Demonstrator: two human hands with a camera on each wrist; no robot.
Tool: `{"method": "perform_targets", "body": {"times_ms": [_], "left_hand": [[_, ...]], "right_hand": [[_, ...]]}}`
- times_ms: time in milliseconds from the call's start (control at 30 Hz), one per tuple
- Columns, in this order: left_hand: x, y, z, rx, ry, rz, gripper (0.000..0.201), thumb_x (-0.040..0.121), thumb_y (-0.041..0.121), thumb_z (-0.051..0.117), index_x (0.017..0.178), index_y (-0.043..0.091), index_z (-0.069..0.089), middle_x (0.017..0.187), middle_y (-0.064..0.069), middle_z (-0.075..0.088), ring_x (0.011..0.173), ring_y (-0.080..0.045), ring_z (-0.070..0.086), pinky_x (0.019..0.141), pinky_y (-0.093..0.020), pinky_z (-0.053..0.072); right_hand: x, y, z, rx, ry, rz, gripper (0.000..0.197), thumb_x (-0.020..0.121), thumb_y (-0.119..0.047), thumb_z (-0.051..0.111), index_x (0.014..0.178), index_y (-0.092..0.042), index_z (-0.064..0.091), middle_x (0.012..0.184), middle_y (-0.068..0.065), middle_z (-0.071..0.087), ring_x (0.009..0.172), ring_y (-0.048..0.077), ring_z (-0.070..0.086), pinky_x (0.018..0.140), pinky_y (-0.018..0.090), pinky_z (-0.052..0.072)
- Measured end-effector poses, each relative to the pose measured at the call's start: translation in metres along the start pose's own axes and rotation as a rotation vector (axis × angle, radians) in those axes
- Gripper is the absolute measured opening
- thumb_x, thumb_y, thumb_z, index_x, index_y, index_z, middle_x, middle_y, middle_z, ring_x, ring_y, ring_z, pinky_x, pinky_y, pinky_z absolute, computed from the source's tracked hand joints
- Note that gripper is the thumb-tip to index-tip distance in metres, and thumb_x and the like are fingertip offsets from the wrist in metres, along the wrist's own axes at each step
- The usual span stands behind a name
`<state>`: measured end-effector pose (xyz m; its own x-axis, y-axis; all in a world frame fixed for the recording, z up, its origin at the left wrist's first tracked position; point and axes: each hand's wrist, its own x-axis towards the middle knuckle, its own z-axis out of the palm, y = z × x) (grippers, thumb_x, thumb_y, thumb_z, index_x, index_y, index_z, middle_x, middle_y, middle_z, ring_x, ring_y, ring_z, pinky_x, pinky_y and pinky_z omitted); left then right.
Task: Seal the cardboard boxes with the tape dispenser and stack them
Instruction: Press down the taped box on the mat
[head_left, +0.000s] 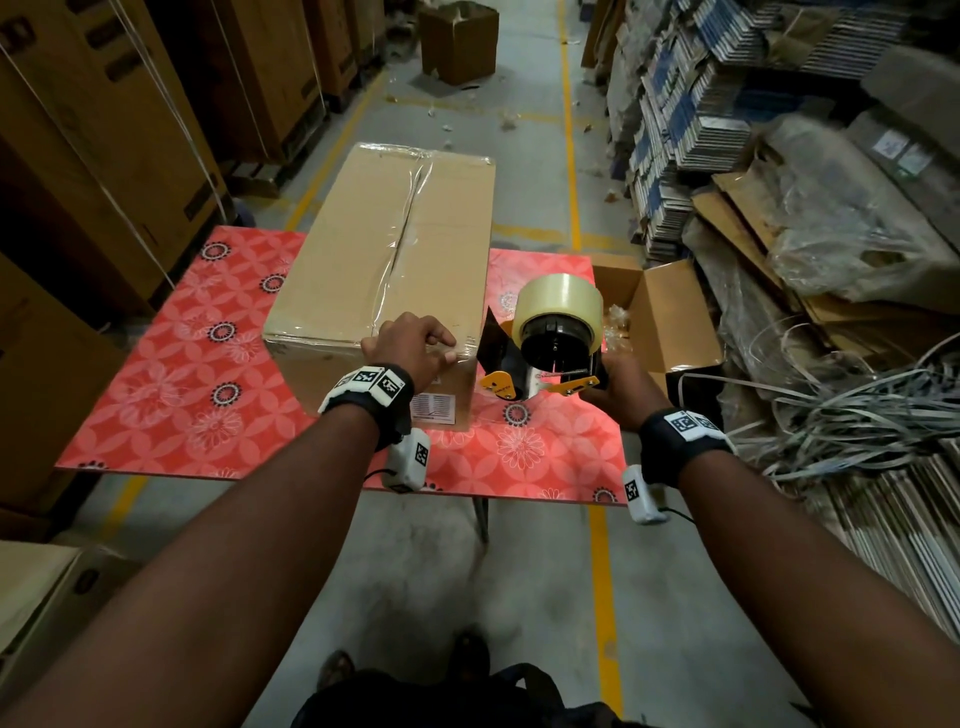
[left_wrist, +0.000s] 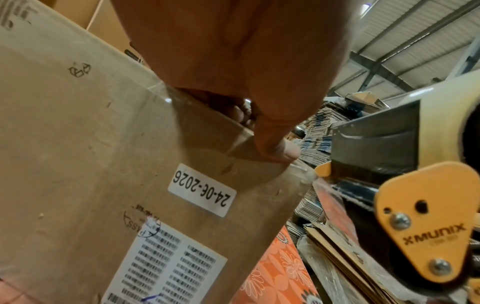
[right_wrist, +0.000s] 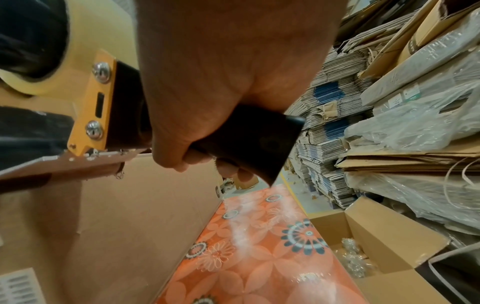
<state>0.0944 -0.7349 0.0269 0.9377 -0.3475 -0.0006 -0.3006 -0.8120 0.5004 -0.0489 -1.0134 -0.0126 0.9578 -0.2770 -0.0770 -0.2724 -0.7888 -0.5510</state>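
Observation:
A long cardboard box (head_left: 384, 249) lies on the red floral table (head_left: 182, 374), with clear tape along its top seam. My left hand (head_left: 410, 343) grips the box's near top edge by the right corner. Its fingers curl onto the top, and its thumb (left_wrist: 275, 144) presses the taped front face above a date sticker. Just right of that corner, my right hand (head_left: 618, 379) grips the black handle (right_wrist: 249, 139) of the yellow tape dispenser (head_left: 540, 358). The clear tape roll (head_left: 558, 301) faces up. The dispenser's front end sits close to the box's (left_wrist: 91, 144) corner.
An open carton (head_left: 670, 312) holding plastic wrap stands at the table's right edge. Flattened cardboard stacks (head_left: 685, 104) and loose strapping bands (head_left: 841, 405) fill the right side. Tall cartons (head_left: 104, 130) line the left. Another open box (head_left: 457, 41) stands on the far floor.

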Motion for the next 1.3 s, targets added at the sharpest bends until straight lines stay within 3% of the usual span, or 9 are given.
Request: {"method": "perform_targets", "body": {"times_ms": [167,367,467,600,733,833,967,1100,1300], "left_hand": [[0.0,-0.003,0.001,-0.009,0.01,-0.004,0.013,0.074,0.04,0.076,0.083,0.037,0.067,0.088,0.018,0.056,0.104,-0.015,0.057,0.084,-0.037,0.028],[-0.002,-0.001,0.004,0.036,0.022,0.003,0.013,0.077,0.041,0.074,0.086,0.037,0.067,0.093,0.015,0.051,0.107,-0.018,0.053,0.086,-0.037,0.031],[0.001,-0.003,0.005,0.042,0.024,-0.004,0.013,0.076,0.042,0.073,0.086,0.038,0.066,0.099,0.012,0.057,0.107,-0.02,0.054,0.089,-0.039,0.036],[0.003,-0.005,0.007,0.033,0.006,0.005,0.013,0.076,0.043,0.072,0.085,0.04,0.064,0.1,0.012,0.057,0.106,-0.018,0.053,0.085,-0.038,0.032],[0.002,-0.005,0.006,0.038,0.002,0.001,0.013,0.076,0.043,0.073,0.084,0.04,0.063,0.099,0.013,0.055,0.106,-0.017,0.052,0.084,-0.037,0.031],[0.002,-0.005,0.005,0.041,-0.009,-0.002,0.013,0.076,0.042,0.073,0.083,0.042,0.062,0.1,0.013,0.055,0.107,-0.017,0.053,0.083,-0.036,0.029],[0.002,-0.005,0.004,0.043,-0.023,-0.009,0.014,0.076,0.043,0.073,0.083,0.042,0.061,0.101,0.013,0.055,0.109,-0.017,0.052,0.082,-0.035,0.027],[0.003,-0.004,0.004,0.046,-0.023,-0.016,0.014,0.075,0.043,0.074,0.084,0.041,0.062,0.1,0.014,0.055,0.108,-0.017,0.052,0.082,-0.035,0.026],[0.003,-0.003,0.002,0.038,-0.032,-0.021,0.014,0.075,0.041,0.074,0.082,0.041,0.062,0.098,0.016,0.054,0.107,-0.015,0.053,0.081,-0.035,0.026]], "right_hand": [[-0.008,0.014,0.008,0.002,-0.022,0.05,0.022,0.078,-0.012,0.078,0.091,-0.024,0.064,0.083,-0.001,0.069,0.079,0.018,0.066,0.069,0.036,0.055],[0.004,-0.005,0.009,-0.114,-0.049,-0.009,0.019,0.083,-0.014,0.074,0.1,-0.016,0.066,0.087,0.002,0.064,0.081,0.023,0.061,0.069,0.034,0.049],[0.011,-0.014,0.008,-0.158,-0.051,-0.01,0.018,0.083,-0.017,0.073,0.099,-0.015,0.066,0.085,0.0,0.061,0.081,0.024,0.059,0.067,0.034,0.047],[0.01,-0.009,0.012,-0.108,-0.064,0.01,0.016,0.079,-0.017,0.074,0.085,-0.023,0.06,0.079,0.0,0.063,0.077,0.026,0.063,0.065,0.035,0.05],[0.007,-0.003,0.021,-0.012,-0.061,0.051,0.015,0.077,-0.015,0.074,0.091,-0.014,0.067,0.082,0.005,0.07,0.077,0.025,0.066,0.069,0.041,0.056],[0.008,0.0,0.025,0.054,-0.049,0.075,0.014,0.077,-0.012,0.074,0.089,-0.012,0.067,0.082,0.007,0.07,0.077,0.025,0.066,0.07,0.039,0.054],[0.008,0.012,0.035,0.092,-0.041,0.156,0.015,0.077,-0.013,0.073,0.084,-0.007,0.061,0.079,0.014,0.067,0.068,0.028,0.063,0.058,0.036,0.051],[0.002,0.031,0.051,0.051,-0.088,0.275,0.014,0.077,-0.018,0.073,0.078,-0.012,0.06,0.073,0.012,0.066,0.052,0.02,0.059,0.04,0.024,0.043],[0.009,0.042,0.08,0.252,-0.059,0.471,0.016,0.08,-0.019,0.075,0.075,-0.012,0.062,0.072,0.014,0.068,0.053,0.026,0.059,0.047,0.032,0.05]]}}
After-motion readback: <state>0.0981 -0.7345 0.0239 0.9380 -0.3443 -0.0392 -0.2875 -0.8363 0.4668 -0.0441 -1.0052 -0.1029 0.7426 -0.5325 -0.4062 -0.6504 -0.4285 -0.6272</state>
